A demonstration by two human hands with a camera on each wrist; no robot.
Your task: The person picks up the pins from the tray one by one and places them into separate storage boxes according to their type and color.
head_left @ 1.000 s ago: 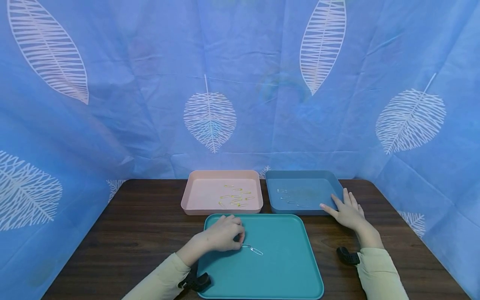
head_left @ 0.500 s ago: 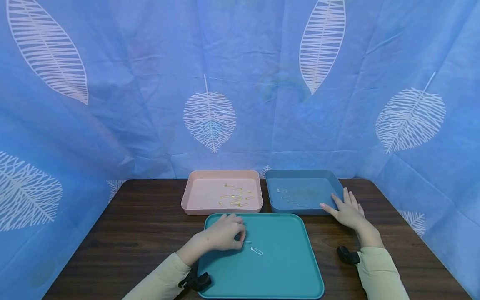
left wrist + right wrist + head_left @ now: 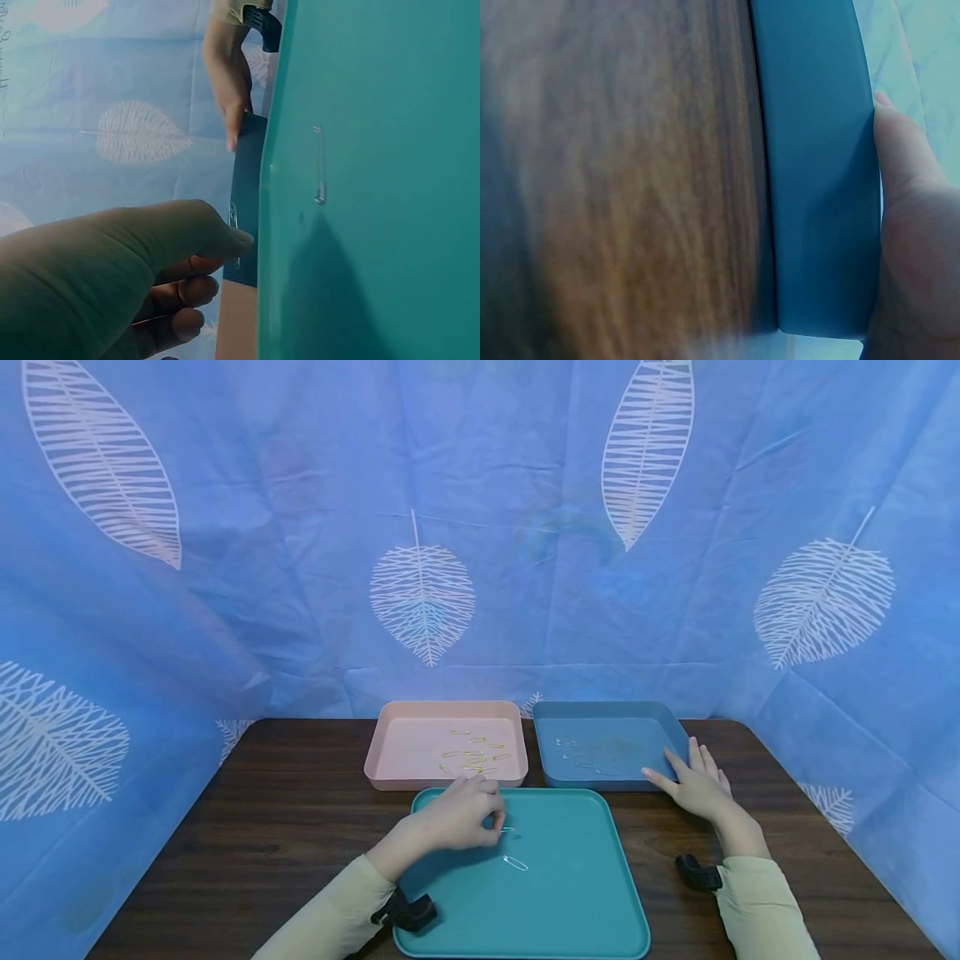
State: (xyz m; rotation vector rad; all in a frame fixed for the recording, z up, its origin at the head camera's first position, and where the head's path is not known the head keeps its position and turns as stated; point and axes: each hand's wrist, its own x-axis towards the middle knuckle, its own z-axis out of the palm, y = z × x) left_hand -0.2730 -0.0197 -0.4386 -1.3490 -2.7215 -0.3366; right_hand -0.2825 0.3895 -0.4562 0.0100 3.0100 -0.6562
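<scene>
My left hand (image 3: 463, 814) pinches a silver safety pin (image 3: 234, 214) between thumb and fingertips, above the teal tray (image 3: 562, 906). Another silver safety pin (image 3: 515, 863) lies on that tray, a little nearer to me than the hand. My right hand (image 3: 701, 787) rests with spread, straight fingers on the front right corner of the blue tray (image 3: 611, 712). In the right wrist view its thumb (image 3: 906, 154) lies against the blue tray's rim. Several silver safety pins (image 3: 587, 765) are in the blue tray, towards its left side.
A pink tray (image 3: 397, 760) with several yellow safety pins (image 3: 474, 753) stands behind the teal tray, left of the blue one. All three trays are on a dark wooden table (image 3: 247, 827). A blue leaf-patterned cloth (image 3: 300, 568) hangs behind and at the sides.
My left hand has lifted its safety pin away from the one on the teal tray and moved slightly right and farther back. The right hand has stayed in place.
</scene>
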